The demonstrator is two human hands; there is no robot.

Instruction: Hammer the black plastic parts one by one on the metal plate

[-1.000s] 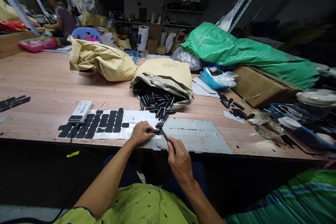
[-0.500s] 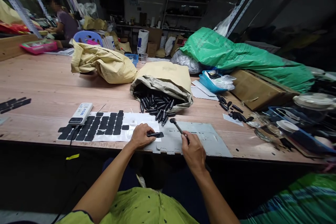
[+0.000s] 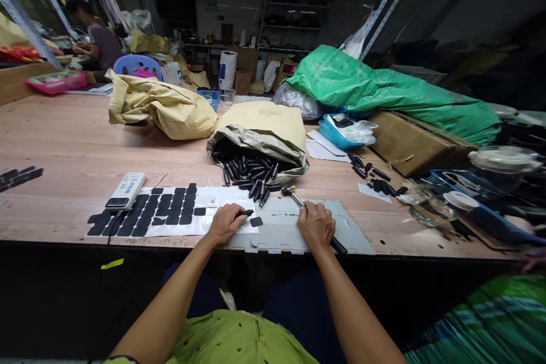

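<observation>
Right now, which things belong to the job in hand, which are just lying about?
Likely in the job:
hammer, in right hand
black piece, in left hand
loose black pieces at open sack
gray board

Probably just lying about:
pink tray
blue tub
green bag by cardboard box

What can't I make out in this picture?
All in the head view:
Black piece: one end hidden by the left grip.
Hammer: mid-handle covered by the right grip.
Sack: deeper contents hidden by its cloth.
Black strips: cut off by the left edge.
White device: lettering too small to read.
</observation>
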